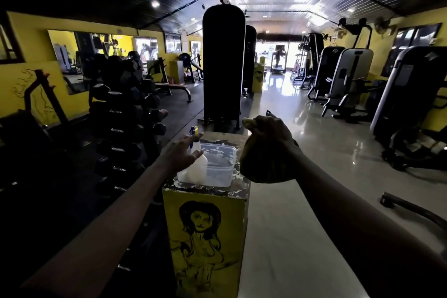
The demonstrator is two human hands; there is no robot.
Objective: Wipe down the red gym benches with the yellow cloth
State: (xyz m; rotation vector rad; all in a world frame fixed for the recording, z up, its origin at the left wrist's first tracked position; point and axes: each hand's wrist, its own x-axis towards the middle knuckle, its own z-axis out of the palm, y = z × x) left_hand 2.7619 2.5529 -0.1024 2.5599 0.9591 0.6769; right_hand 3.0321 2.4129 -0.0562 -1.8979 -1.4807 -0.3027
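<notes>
My right hand (268,130) is closed around the yellow cloth (260,164), which hangs bunched below the fist, just right of a yellow pillar top. My left hand (180,153) is spread open right at a white spray bottle (193,164) with a blue-and-yellow nozzle; whether the fingers touch it I cannot tell. The bottle stands beside a clear plastic tub (221,164) on the pillar. A flat bench (173,86) with a reddish pad stands far off at the left, in the dim weights area.
The yellow pillar (205,237) with a painted figure is directly in front. A dumbbell rack (125,128) is close on the left. A tall black machine tower (223,63) stands behind the pillar. Weight machines (350,80) line the right wall, with glossy floor (302,128) between.
</notes>
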